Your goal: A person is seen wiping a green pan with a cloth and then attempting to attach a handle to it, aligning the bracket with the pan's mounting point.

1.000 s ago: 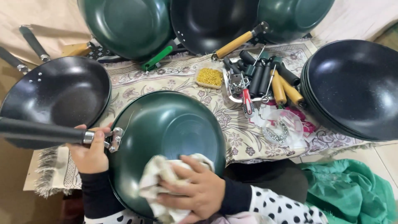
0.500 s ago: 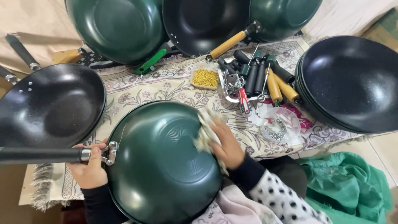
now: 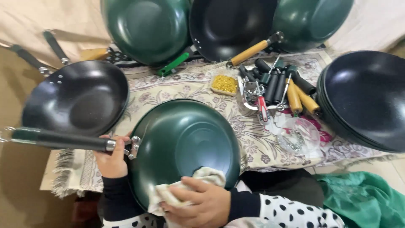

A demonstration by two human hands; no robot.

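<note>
Left hand (image 3: pixel 112 158) grips green wok (image 3: pixel 185 147), right hand (image 3: pixel 202 202) holds cloth (image 3: pixel 190 185); black wok (image 3: pixel 76 99) alongside

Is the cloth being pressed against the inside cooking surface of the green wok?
No: the green wok lies bottom-up, and the right hand presses the cloth against its outer underside near the rim.

This looks like a small home workshop where pans are put together. Many green and black woks (image 3: pixel 147 29) lean along the top of the frame. A stack of black pans (image 3: pixel 367 101) sits at the right. Loose handles (image 3: pixel 291 86), a dish of small yellow screws (image 3: pixel 224 84) and a flowery cloth (image 3: pixel 253 139) fill the middle.
</note>
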